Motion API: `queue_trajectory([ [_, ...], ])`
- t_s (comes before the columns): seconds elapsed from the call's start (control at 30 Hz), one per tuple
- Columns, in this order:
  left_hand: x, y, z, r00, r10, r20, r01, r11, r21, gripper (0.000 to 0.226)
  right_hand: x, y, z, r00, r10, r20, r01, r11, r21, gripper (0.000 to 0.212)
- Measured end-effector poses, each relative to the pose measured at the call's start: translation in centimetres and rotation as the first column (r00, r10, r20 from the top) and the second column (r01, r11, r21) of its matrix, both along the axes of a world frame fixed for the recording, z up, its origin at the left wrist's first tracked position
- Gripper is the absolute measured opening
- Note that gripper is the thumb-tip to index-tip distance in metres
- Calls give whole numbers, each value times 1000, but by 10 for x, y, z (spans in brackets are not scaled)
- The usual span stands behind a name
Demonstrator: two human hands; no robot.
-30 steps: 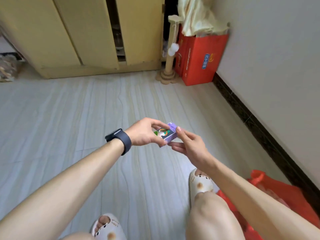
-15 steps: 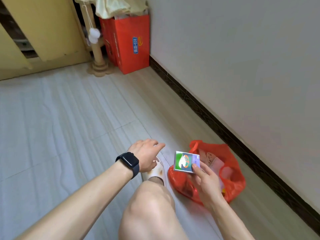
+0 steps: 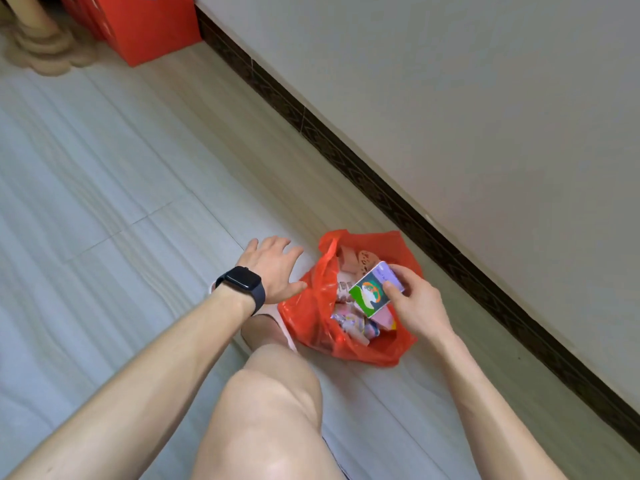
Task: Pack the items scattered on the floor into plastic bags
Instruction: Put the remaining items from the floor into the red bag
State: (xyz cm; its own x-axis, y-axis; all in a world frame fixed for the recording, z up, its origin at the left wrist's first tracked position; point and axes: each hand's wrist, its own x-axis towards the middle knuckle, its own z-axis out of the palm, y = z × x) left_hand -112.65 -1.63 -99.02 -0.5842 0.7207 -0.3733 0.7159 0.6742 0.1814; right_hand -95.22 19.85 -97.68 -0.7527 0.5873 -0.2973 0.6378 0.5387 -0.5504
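Right hand (image 3: 414, 303) grips the box (image 3: 374, 292) over the half-full bag (image 3: 311, 317); left hand (image 3: 273, 270), fingers spread, empty, at its rim; drop pending.

I see the plastic bag (image 3: 311, 327) on the floor (image 3: 104, 202) by the right wall (image 3: 485, 98), small box (image 3: 372, 292) over it, left hand (image 3: 273, 268) just left.
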Motion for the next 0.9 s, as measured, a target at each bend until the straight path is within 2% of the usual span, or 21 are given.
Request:
queue_trajectory([
  [0.03, -2, 7, -5, 1000, 0, 2, 0, 1000, 6, 76, -9, 5, -6, 987, 114, 115, -116, 993, 11, 40],
  [0.1, -5, 21, -12, 1000, 19, 17, -19, 1000, 13, 81, -21, 12, -24, 882, 299, 364, -333, 942, 35, 45],
  [0.13, -5, 28, -15, 999, 32, 42, -33, 999, 19, 85, -23, 15, -34, 841, 309, 445, -376, 924, 67, 48],
  [0.17, -5, 33, -19, 997, 41, 70, -43, 999, 30, 88, -22, 16, -42, 839, 272, 471, -370, 920, 129, 51],
  [0.27, -4, 45, -31, 992, 15, 121, -27, 995, 96, 87, -10, 15, -52, 942, 86, 326, -194, 929, 316, 57],
  [0.33, -4, 50, -40, 992, -24, 123, 10, 994, 111, 82, 5, 13, -55, 963, 28, 267, -129, 920, 369, 69],
  [0.43, -2, 58, -51, 992, -68, 104, 58, 994, 92, 73, 24, 15, -64, 934, 67, 350, -203, 908, 366, 93],
  [0.53, 7, 62, -56, 991, -101, 88, 94, 993, 72, 62, 39, 18, -76, 902, 103, 420, -278, 883, 380, 95],
  [0.6, 14, 63, -54, 993, -80, 88, 74, 995, 71, 51, 43, 19, -75, 902, 66, 426, -230, 909, 347, 96],
  [0.67, 22, 63, -54, 993, -15, 120, 7, 998, 65, 38, 46, 21, -72, 897, 32, 441, -170, 945, 278, 100],
  [0.73, 27, 59, -55, 957, 114, 268, -141, 987, 84, 34, 47, 23, -64, 908, 26, 419, -147, 954, 261, 94],
  [0.8, 26, 54, -54, 884, 229, 408, -320, 933, 168, 34, 44, 25, -54, 944, 12, 331, -107, 958, 268, 81],
  [0.9, 15, 45, -43, 815, 334, 473, -496, 824, 274, 40, 31, 28, -30, 983, -22, 180, -23, 971, 239, 62],
])
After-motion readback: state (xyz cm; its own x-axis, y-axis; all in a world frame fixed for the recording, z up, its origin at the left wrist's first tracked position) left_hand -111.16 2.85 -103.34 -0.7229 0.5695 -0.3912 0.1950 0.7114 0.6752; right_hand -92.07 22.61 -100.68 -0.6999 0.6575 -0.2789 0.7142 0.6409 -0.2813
